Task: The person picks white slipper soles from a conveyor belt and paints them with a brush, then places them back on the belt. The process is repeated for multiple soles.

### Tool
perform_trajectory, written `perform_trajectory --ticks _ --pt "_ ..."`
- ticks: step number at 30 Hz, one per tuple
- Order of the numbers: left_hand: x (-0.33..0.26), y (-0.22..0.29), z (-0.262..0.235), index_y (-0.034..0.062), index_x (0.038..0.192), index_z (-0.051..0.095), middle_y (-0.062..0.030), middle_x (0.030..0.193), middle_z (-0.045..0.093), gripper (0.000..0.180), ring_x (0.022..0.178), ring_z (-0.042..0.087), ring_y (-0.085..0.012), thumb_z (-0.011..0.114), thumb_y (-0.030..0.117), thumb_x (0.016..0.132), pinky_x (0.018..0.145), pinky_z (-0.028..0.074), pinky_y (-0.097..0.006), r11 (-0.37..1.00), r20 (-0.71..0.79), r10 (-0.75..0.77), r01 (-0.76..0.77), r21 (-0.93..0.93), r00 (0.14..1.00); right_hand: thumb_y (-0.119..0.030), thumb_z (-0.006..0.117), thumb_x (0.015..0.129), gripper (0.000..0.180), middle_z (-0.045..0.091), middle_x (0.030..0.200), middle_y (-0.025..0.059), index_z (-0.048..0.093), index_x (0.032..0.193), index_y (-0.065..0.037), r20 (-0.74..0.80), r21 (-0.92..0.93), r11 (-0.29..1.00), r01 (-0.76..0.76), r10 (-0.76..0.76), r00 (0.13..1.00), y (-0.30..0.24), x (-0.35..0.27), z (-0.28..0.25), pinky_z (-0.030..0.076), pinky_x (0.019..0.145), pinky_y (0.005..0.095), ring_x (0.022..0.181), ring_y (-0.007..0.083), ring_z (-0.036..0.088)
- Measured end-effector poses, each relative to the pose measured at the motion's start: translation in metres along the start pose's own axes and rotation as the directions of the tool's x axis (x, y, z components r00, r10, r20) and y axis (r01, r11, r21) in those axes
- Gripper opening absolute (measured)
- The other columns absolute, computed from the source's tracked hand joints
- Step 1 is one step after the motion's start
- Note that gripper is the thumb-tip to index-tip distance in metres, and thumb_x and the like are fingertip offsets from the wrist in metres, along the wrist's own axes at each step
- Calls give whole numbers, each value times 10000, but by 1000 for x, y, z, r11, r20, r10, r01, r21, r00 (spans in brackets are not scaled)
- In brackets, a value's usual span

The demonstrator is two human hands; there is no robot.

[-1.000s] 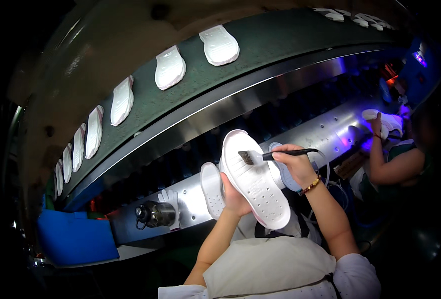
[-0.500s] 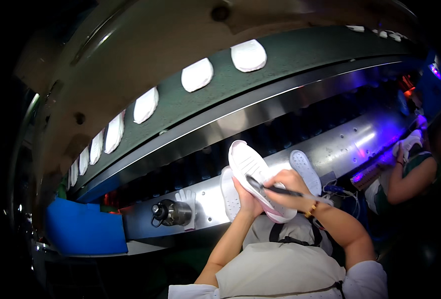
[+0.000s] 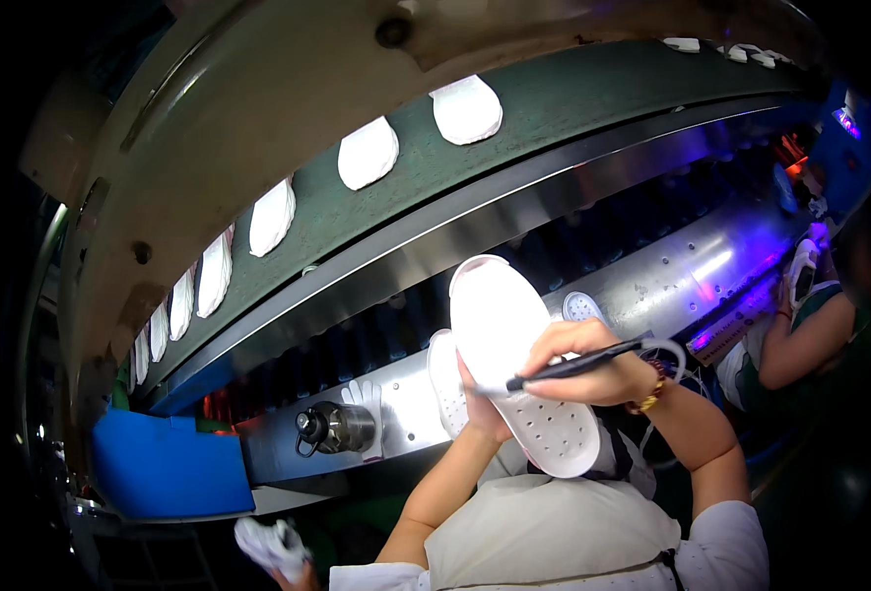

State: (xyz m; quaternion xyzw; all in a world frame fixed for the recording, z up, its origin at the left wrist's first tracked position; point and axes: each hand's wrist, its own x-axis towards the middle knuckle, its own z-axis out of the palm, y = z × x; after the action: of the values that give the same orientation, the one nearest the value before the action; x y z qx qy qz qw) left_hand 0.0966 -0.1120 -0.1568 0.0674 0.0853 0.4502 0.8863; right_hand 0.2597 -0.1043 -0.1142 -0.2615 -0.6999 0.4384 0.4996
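My left hand (image 3: 485,412) is closed around the left edge of a white shoe sole (image 3: 502,310), its fingers partly hidden behind it. The sole is tilted up in front of me, with small holes dotting the end nearest my body. My right hand (image 3: 593,364) grips a black pen-shaped tool (image 3: 575,366) with a pale cord at its back end. The tool's tip points left over the middle of the sole; whether it touches cannot be made out. Behind my left hand, a second white sole (image 3: 444,384) lies on the metal ledge (image 3: 411,433).
A dark bottle (image 3: 342,426) stands beside a white glove (image 3: 368,394) on the ledge. Another pale sole (image 3: 581,306) lies beyond my right hand. White shoe parts (image 3: 368,155) line a green belt (image 3: 554,108). Other people's hands hold shoes at right and lower left (image 3: 270,544).
The sole has turned from its ridged side to a bright face with holes. My right hand and tool have shifted with it. Another person's hand with a white shoe has appeared at lower left.
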Motion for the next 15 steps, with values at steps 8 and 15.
perform_trajectory --ticks 8,15 --pt "7 4 18 131 1292 212 -90 1281 324 740 1124 382 -275 176 651 767 933 323 -397 858 -109 224 -143 494 968 -85 682 611 187 599 797 104 625 785 -44 98 3 1000 10 -10 995 -7 -2 -9 436 692 252 777 176 573" --pt "20 14 -5 117 1295 218 -85 1291 312 750 1130 375 -273 175 651 770 916 340 -397 938 150 290 -312 155 945 -38 667 649 190 606 819 88 624 835 -37 75 21 1000 -17 16 997 3 -5 -17 432 709 257 793 166 562"
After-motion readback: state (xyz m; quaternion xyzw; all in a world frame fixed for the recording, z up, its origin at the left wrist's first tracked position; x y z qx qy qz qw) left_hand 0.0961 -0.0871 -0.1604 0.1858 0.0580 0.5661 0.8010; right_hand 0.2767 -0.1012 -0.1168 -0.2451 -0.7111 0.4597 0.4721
